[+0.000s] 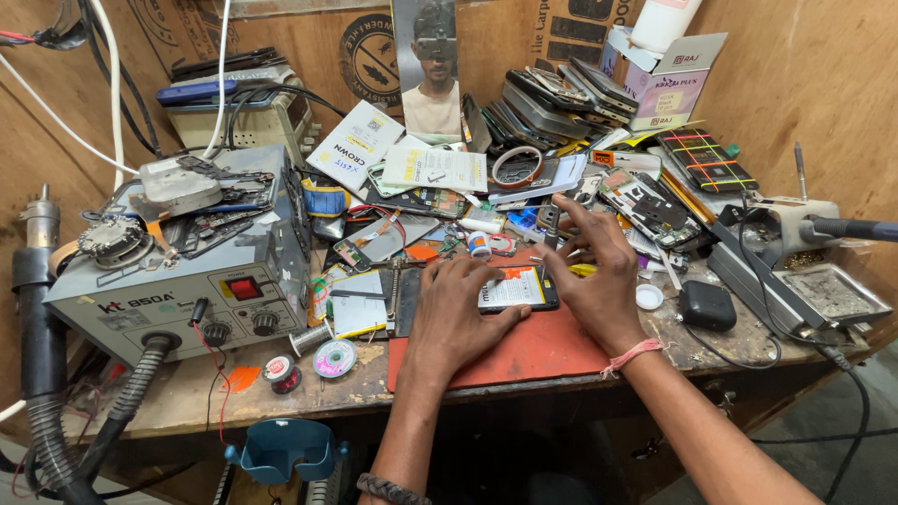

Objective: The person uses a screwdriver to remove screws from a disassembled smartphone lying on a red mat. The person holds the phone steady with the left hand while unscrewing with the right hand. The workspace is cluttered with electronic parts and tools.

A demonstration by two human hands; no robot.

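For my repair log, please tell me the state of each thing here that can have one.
phone: back cover off, lying flat on the red mat
left hand: resting on phone
right hand: fingers spread, at phone's right end
white box: flaps open
black case: closed

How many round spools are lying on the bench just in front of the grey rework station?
3: a red-and-black spool, a green-labelled spool to its right, and a silver solder spool just behind. Clutter may hide others.
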